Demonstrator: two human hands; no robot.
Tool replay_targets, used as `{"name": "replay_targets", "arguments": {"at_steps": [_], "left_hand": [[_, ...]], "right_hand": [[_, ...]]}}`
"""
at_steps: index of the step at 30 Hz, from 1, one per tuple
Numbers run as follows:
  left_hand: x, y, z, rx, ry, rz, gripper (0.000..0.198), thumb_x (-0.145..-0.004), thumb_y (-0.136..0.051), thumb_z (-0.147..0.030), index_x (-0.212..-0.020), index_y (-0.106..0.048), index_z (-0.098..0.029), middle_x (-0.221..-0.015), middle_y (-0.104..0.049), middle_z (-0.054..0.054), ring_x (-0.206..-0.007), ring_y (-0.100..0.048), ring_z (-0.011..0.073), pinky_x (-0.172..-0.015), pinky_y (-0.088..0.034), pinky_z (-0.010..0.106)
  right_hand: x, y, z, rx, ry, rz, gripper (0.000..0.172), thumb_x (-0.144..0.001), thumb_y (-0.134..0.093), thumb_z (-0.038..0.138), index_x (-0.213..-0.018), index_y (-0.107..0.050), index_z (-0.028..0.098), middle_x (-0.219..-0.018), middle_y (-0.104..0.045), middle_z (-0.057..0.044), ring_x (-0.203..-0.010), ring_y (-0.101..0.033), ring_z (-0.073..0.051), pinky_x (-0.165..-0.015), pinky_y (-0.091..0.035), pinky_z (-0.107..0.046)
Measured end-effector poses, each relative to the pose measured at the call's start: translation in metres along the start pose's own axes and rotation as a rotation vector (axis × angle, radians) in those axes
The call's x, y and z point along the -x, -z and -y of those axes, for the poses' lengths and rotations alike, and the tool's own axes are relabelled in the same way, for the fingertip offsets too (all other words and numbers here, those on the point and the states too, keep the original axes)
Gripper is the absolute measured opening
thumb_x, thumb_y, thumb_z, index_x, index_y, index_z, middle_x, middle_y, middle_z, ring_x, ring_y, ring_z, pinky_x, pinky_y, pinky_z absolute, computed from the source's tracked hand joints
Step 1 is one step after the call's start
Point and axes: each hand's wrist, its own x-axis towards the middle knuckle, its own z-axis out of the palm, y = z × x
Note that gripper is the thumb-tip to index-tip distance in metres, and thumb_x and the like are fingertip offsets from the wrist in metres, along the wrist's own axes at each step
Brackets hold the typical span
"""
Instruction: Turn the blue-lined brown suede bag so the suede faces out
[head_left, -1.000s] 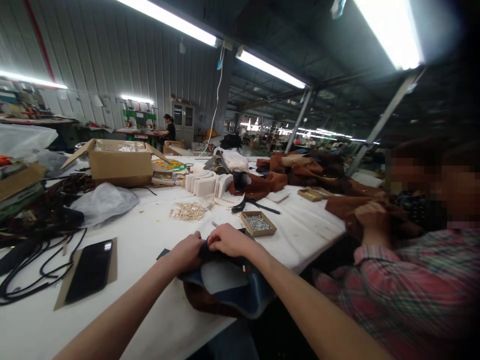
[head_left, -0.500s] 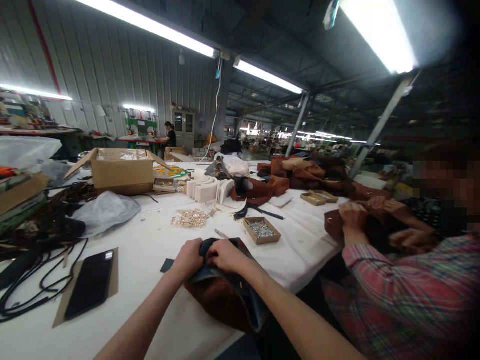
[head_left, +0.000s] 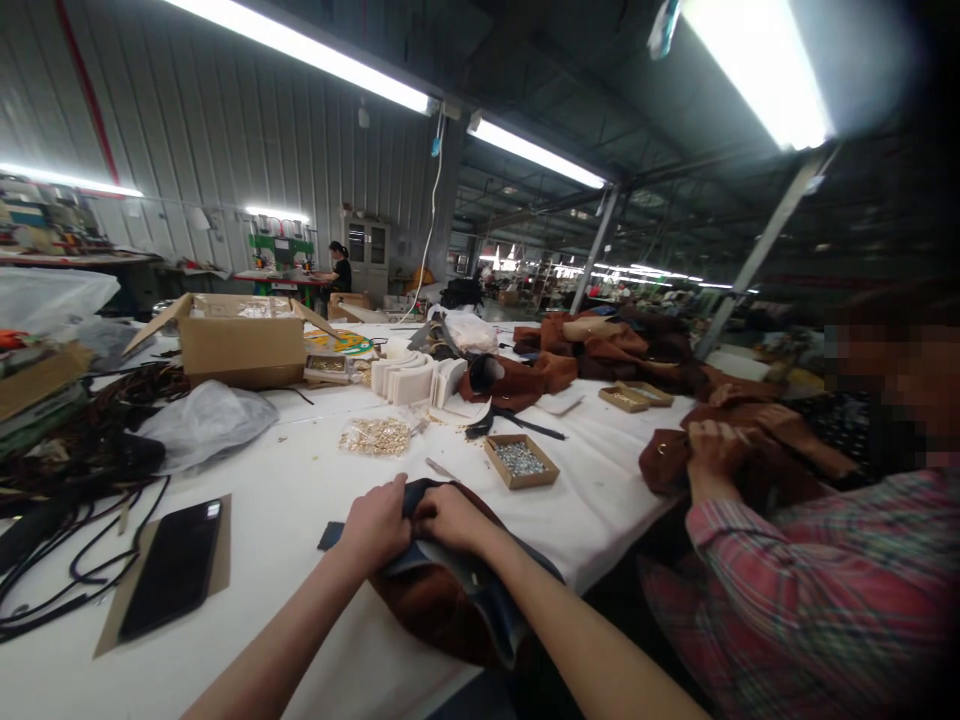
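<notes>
A brown leather piece with a dark blue lining, looking like a bag, lies at the table's front edge. My left hand is closed on its upper left edge. Close beside it, my right hand has its fingers curled and pressed into the blue side of the same piece. What the fingertips pinch is hidden. A dark blue tab sticks out left of my left wrist. Beyond my hands lie a thin metal tool and a small cardboard box of silvery metal pieces.
A phone on cardboard and black cords lie left. Farther back are a bag of gold-coloured pieces, white curved pieces and an open carton. At right, a co-worker in a plaid sleeve handles brown leather.
My left hand has turned slightly, with the fingers shifted on the edge; my right hand stays nearly in place. The co-worker's hands and leather have shifted.
</notes>
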Motion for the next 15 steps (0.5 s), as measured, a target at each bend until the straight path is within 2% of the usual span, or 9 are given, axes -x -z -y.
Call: {"name": "replay_targets", "arguments": {"at_steps": [2, 4, 6, 8, 11, 13, 15], "left_hand": [[0.008, 0.009, 0.0, 0.083, -0.005, 0.046, 0.072, -0.088, -0.068, -0.04, -0.154, -0.047, -0.021, -0.141, -0.072, 0.019, -0.13, -0.069, 0.0384, -0.105, -0.054, 0.045], [0.019, 0.017, 0.002, 0.173, -0.052, 0.129, 0.096, -0.085, -0.074, -0.051, -0.166, -0.034, -0.02, -0.16, -0.058, 0.022, -0.143, -0.06, 0.0397, -0.119, -0.049, 0.047], [0.03, 0.02, 0.007, 0.267, -0.094, 0.214, 0.117, -0.08, -0.081, -0.052, -0.174, -0.019, -0.019, -0.174, -0.041, 0.022, -0.156, -0.047, 0.0392, -0.13, -0.04, 0.048], [0.04, 0.017, 0.015, 0.368, -0.072, 0.239, 0.125, -0.076, -0.085, -0.049, -0.175, -0.014, -0.019, -0.179, -0.033, 0.02, -0.162, -0.039, 0.0374, -0.135, -0.034, 0.047], [0.048, 0.005, 0.029, 0.506, -0.048, 0.149, 0.113, -0.075, -0.087, -0.042, -0.17, -0.029, -0.022, -0.169, -0.047, 0.016, -0.154, -0.048, 0.0336, -0.13, -0.041, 0.044], [0.046, 0.001, 0.032, 0.555, -0.092, 0.088, 0.096, -0.075, -0.086, -0.035, -0.161, -0.044, -0.026, -0.157, -0.058, 0.011, -0.143, -0.057, 0.0298, -0.123, -0.048, 0.039], [0.041, 0.004, 0.029, 0.51, -0.101, 0.098, 0.075, -0.073, -0.083, -0.027, -0.145, -0.06, -0.026, -0.145, -0.066, 0.008, -0.131, -0.064, 0.0278, -0.113, -0.054, 0.035]], "right_hand": [[0.0, -0.001, -0.001, -0.013, -0.012, 0.001, 0.022, -0.078, -0.075, 0.016, -0.092, -0.09, 0.023, -0.092, -0.086, -0.003, -0.083, -0.073, -0.019, -0.079, -0.052, -0.03], [0.001, -0.001, -0.001, -0.039, -0.023, 0.009, 0.022, -0.078, -0.075, 0.017, -0.094, -0.09, 0.023, -0.093, -0.087, -0.003, -0.083, -0.073, -0.02, -0.078, -0.052, -0.03], [0.003, 0.0, 0.001, -0.064, -0.015, 0.021, 0.022, -0.079, -0.077, 0.019, -0.095, -0.09, 0.024, -0.094, -0.087, -0.002, -0.084, -0.073, -0.02, -0.078, -0.053, -0.029], [0.004, 0.0, 0.004, -0.064, 0.001, 0.019, 0.021, -0.079, -0.077, 0.02, -0.095, -0.09, 0.025, -0.093, -0.087, -0.002, -0.084, -0.073, -0.019, -0.078, -0.052, -0.029], [0.004, 0.001, 0.005, -0.023, 0.017, -0.004, 0.019, -0.078, -0.077, 0.02, -0.092, -0.09, 0.024, -0.091, -0.086, -0.002, -0.082, -0.071, -0.019, -0.078, -0.051, -0.03], [0.003, 0.002, 0.005, -0.022, 0.018, -0.008, 0.019, -0.077, -0.078, 0.021, -0.091, -0.09, 0.025, -0.09, -0.085, -0.001, -0.081, -0.07, -0.019, -0.076, -0.049, -0.029], [0.002, 0.003, 0.003, -0.043, 0.006, -0.002, 0.016, -0.077, -0.078, 0.023, -0.089, -0.089, 0.024, -0.087, -0.084, 0.0, -0.08, -0.068, -0.018, -0.075, -0.048, -0.029]]}}
